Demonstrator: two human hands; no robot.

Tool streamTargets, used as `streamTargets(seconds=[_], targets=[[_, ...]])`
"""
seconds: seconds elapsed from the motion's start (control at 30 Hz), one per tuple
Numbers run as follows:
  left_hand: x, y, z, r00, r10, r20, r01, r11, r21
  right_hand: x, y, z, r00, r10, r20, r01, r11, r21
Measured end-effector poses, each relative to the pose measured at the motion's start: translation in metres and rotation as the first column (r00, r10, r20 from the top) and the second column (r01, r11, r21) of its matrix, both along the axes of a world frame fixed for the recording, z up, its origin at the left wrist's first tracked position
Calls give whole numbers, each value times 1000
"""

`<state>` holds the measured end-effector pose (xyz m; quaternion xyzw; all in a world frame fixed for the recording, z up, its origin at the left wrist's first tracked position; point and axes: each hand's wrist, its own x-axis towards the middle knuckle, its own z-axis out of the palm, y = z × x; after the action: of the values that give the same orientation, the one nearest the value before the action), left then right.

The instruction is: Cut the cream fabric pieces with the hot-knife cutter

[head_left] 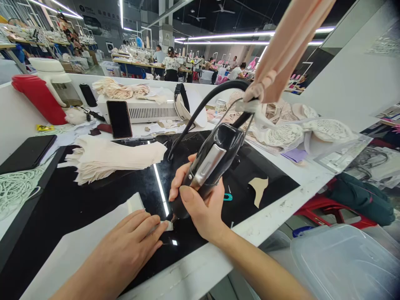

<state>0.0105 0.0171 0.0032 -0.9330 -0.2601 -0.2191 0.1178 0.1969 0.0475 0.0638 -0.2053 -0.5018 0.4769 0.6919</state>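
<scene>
Black board (93, 204) separates the right hand's (208, 212) tool (208, 162) from stacked fabric's (118, 157) edge.

In the upper left of the head view, the far grey wall (108, 26) is displaying the letters "YING" (89, 8) beside a round logo (82, 8). A row of larger characters (117, 13) is running alongside, too blurred to read. A pale sign (168, 36) with a triangle symbol is showing on the pillar (165, 18); any wording is remaining illegible at this size.
</scene>
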Motion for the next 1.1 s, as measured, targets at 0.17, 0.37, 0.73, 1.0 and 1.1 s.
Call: streamTargets(seconds=[0.17,0.37,0.73,1.0,1.1], targets=[[-2,1,1,1000,-22,-18,22,1000,-3,0,1,3,1000,-3,5,3,1000,-16],[-1,0,4,999,-31,-31,31,999,-12,-1,3,5,999,-32,-10,32,999,7],[-3,1,7,998,-51,-42,50,999,-19,-3,-2,11,997,-46,59,51,994,-95],[-1,1,11,998,-45,-37,44,999,-11,0,1,5,998,-55,35,57,998,-39],[-2,-1,9,998,-49,-28,48,998,-28,-1,0,5,997,-60,46,62,997,-45]])
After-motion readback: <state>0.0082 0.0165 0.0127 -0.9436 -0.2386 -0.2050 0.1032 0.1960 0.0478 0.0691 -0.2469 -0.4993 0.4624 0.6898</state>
